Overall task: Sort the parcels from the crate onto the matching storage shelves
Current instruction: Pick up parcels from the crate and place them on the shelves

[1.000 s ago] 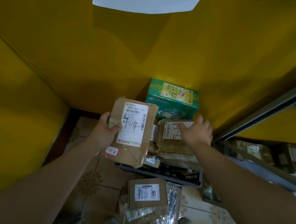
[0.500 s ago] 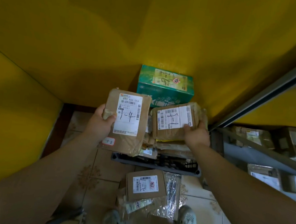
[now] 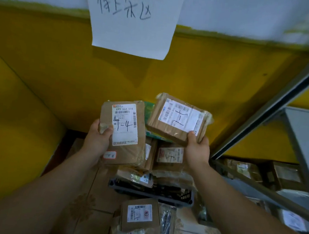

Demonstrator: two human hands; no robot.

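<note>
Left hand [image 3: 98, 139] grips flat cardboard parcel [image 3: 126, 156]; right hand [image 3: 197, 150], taped parcel [image 3: 166, 127].

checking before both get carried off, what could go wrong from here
The right hand grips the tilted parcel by one corner only, so it may tip and drop onto the crate. The floor parcel lying in front of the crate could be stepped on when turning.
</note>
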